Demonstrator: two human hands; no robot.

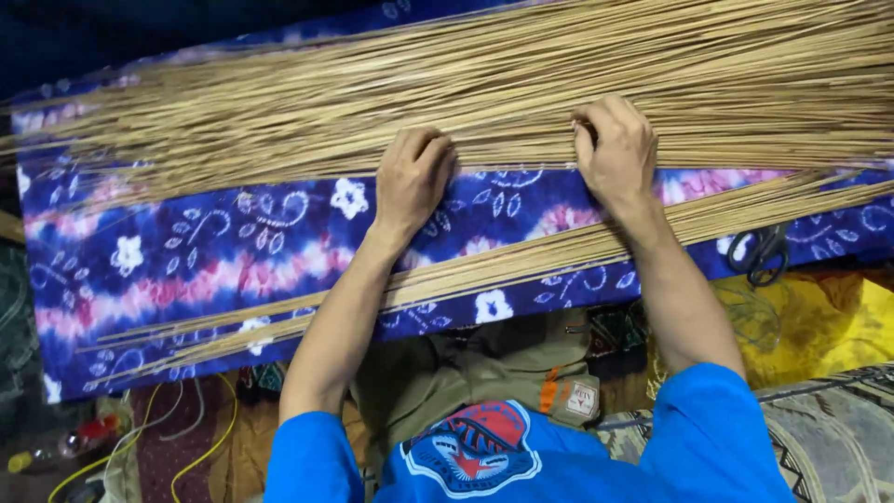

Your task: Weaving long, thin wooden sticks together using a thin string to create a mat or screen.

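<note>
Fingers point(430, 154) of the left hand point(410, 182) curl down, narrow, onto the near edge of a broad sheet of thin tan sticks point(484, 84), while the right hand point(615, 154) beside it bends its fingertips into the same edge; whether either hand actually pinches a stick I cannot tell, since the tips are buried among the strands. The sheet is the largest thing here, spread across the far half of the view on a blue, pink and white tie-dyed cloth point(186, 251). Its long axis runs left to right, tilted slightly so the right end sits farther from the person, and the sticks fan loosely toward the left. A smaller bundle of sticks point(521, 265) lies apart, nearer the person, passing under both forearms on much the same line. To work this edge well, it seems wise to press lightly, draw along the grain rather than across it, and keep the hands close together so the brittle strands do not bow or snap. Dark-handled scissors point(759, 251) rest on the cloth at the right.
</note>
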